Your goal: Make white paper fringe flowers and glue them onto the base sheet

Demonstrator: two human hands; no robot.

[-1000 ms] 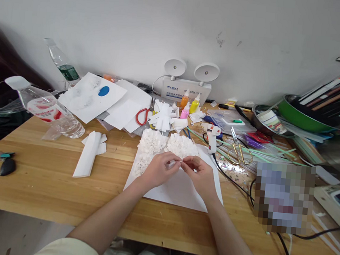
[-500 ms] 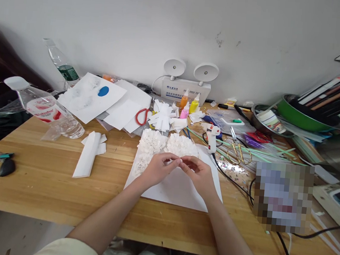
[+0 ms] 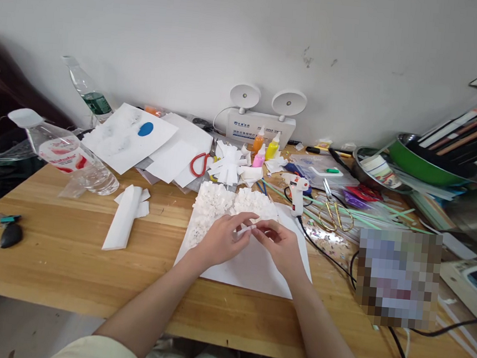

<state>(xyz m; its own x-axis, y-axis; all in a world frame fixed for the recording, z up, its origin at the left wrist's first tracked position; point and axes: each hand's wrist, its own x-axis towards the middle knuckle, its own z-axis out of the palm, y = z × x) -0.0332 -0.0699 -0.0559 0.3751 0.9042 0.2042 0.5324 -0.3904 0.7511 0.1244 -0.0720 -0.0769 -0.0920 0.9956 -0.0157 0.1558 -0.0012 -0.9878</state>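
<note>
Over a white sheet (image 3: 251,272), my two hands meet at the fingertips. My right hand (image 3: 278,244) pinches the end of a small white paper strip (image 3: 244,232). The thumb and fingers of my left hand (image 3: 222,239) are parted around that strip, and whether they touch it is hard to tell. Just beyond my hands, a bumpy mass of crumpled white paper bits (image 3: 213,202) covers the far and left parts of the sheet. A folded white paper (image 3: 122,219) lies left of the sheet.
A glue gun (image 3: 298,192) stands right of the sheet, its black cord trailing rightward. Beyond it are gold-handled scissors (image 3: 336,212). Red-handled scissors (image 3: 200,164) and small paint bottles (image 3: 259,156) are at the back. A plastic bottle (image 3: 69,156) leans at left; a green bowl (image 3: 426,162) holds pens.
My left fingers have parted from their pinch and lifted slightly, so the white paper strip now shows between them. My right hand stays almost where it was, still pinching.
</note>
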